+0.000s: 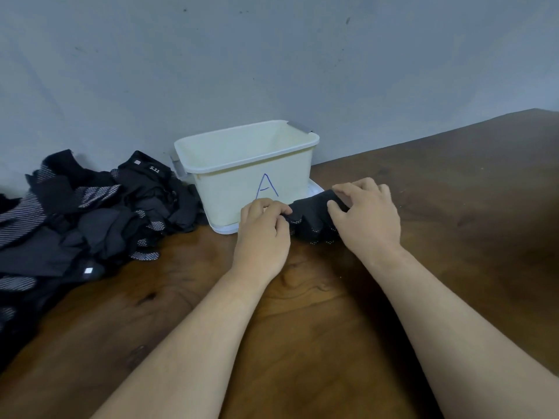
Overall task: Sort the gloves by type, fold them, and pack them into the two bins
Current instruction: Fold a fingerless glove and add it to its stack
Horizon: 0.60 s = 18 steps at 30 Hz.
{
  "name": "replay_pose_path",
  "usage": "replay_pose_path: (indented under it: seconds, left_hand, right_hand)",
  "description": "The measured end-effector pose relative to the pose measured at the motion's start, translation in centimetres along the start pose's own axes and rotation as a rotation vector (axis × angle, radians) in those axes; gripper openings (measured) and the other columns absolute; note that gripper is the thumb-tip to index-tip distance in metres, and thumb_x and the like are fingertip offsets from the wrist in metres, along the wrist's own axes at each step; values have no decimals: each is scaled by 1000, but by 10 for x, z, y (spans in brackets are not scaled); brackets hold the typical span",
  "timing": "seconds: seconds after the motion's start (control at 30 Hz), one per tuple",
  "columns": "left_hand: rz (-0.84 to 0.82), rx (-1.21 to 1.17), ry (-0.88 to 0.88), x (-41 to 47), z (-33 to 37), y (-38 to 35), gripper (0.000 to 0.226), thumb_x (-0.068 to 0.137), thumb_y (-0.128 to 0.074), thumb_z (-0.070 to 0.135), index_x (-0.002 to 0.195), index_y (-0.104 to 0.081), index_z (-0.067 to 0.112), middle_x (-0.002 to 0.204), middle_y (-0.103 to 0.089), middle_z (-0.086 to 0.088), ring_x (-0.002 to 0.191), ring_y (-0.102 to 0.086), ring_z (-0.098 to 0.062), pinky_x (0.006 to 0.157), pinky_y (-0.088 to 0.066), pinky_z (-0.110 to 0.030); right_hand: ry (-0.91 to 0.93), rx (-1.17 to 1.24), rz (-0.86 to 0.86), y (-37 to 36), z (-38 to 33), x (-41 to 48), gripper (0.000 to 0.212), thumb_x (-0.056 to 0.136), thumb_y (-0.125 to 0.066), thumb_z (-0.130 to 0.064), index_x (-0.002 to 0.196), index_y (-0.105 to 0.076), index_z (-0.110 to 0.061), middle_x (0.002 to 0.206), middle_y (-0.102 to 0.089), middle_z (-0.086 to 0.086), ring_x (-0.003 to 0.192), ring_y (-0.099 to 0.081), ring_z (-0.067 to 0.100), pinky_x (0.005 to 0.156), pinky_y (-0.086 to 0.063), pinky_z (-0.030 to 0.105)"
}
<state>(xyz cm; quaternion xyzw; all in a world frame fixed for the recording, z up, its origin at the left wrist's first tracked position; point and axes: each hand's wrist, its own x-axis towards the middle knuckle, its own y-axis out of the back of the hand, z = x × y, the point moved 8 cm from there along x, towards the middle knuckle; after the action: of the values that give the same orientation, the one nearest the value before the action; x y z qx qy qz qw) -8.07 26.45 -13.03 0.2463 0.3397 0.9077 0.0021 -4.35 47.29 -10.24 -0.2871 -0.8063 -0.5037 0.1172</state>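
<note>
A black glove with white grip dots [311, 220] lies bunched on the wooden table, just in front of a white bin marked "A" [242, 176]. My left hand [263, 234] pinches the glove's left end with curled fingers. My right hand [367, 216] grips its right end, thumb and fingers curled over the fabric. The bin's inside looks bare from this angle. A heap of several black gloves [81, 219], some dotted or striped in white, lies at the left. Only one bin is in view.
The bin stands on a white lid or tray [225, 228] against the grey wall [272, 55]. Brown tabletop [453, 192] stretches to the right and toward me. The glove heap reaches the left frame edge.
</note>
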Motion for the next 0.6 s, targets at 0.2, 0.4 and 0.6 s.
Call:
replay_pose_path:
  seconds: [0.2, 0.4, 0.6]
  left_hand:
    - [-1, 95, -17, -47, -13, 47, 28, 104, -46, 16, 113, -69, 29, 118, -55, 17, 122, -38, -2, 115, -37, -30]
    - [-11, 180, 35, -109, -45, 124, 23, 103, -50, 18, 111, -66, 33, 119, -54, 23, 127, -40, -3, 110, -43, -38]
    - [61, 290, 113, -172, -89, 217, 13, 103, -57, 29, 106, -64, 39, 118, -54, 28, 126, -41, 1, 98, -52, -38]
  right_hand:
    - [244, 238, 30, -1, -45, -35, 24, 97, -69, -21, 118, -79, -28, 106, -62, -14, 106, -47, 15, 85, -49, 31]
    - [356, 403, -75, -15, -110, -75, 20, 99, -69, -22, 114, -79, -30, 103, -63, -17, 104, -48, 9, 90, -40, 9]
    - [501, 424, -302, -63, -178, -118, 23, 102, -65, -35, 124, -74, -38, 112, -58, -23, 111, -49, 4, 92, -38, 10]
